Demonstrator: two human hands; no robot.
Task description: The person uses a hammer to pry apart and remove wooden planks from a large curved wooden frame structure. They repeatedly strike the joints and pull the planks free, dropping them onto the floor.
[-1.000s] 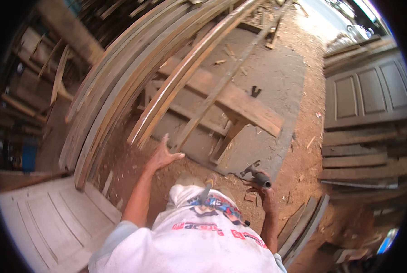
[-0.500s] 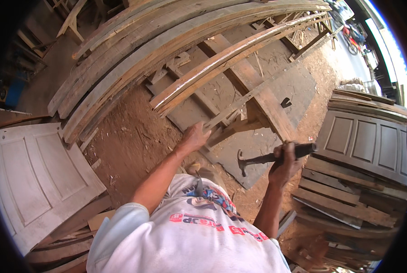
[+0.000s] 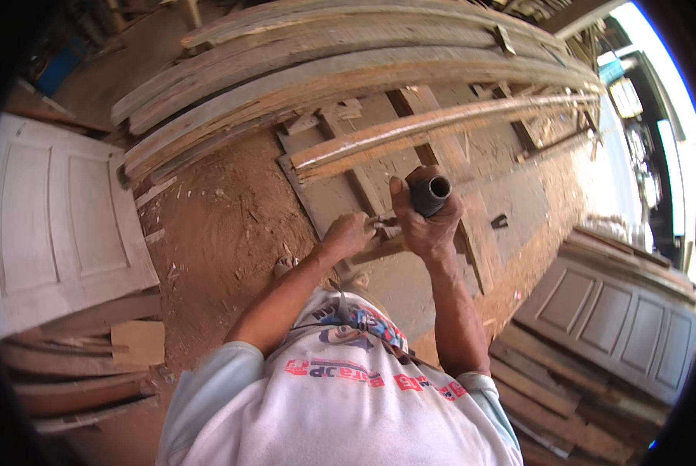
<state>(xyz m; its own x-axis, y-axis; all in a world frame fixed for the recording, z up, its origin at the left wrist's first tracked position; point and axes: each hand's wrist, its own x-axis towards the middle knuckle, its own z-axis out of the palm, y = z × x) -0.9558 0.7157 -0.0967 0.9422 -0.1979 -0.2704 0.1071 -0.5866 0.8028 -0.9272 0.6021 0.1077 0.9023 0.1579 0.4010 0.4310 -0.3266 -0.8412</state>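
Note:
A claw hammer [image 3: 433,196] is gripped in my right hand [image 3: 432,229], its black handle end pointing up toward the view. Its metal head is low, beside the fingers of my left hand [image 3: 346,235]; whether it touches anything there I cannot tell. My left hand is closed on the near end of a thin wooden strip [image 3: 491,177], which runs away to the far right and is largely hidden behind my right hand. Under both hands lies a low wooden frame with a wide plank [image 3: 476,241]. A squared beam [image 3: 379,138] with a pale top edge rests across the frame beyond.
Long beams [image 3: 286,85] are stacked across the far side. A pale panelled door [image 3: 68,225] leans at left, another panelled door [image 3: 608,318] at right above piled planks [image 3: 550,388]. A small black V-shaped piece [image 3: 499,223] lies on the ground board. Wood chips litter the dirt floor [image 3: 216,217].
My right hand has swung the hammer leftward and inward, bringing its head close to my left hand, and the handle has tipped up. My left hand keeps its grip. The view has shifted.

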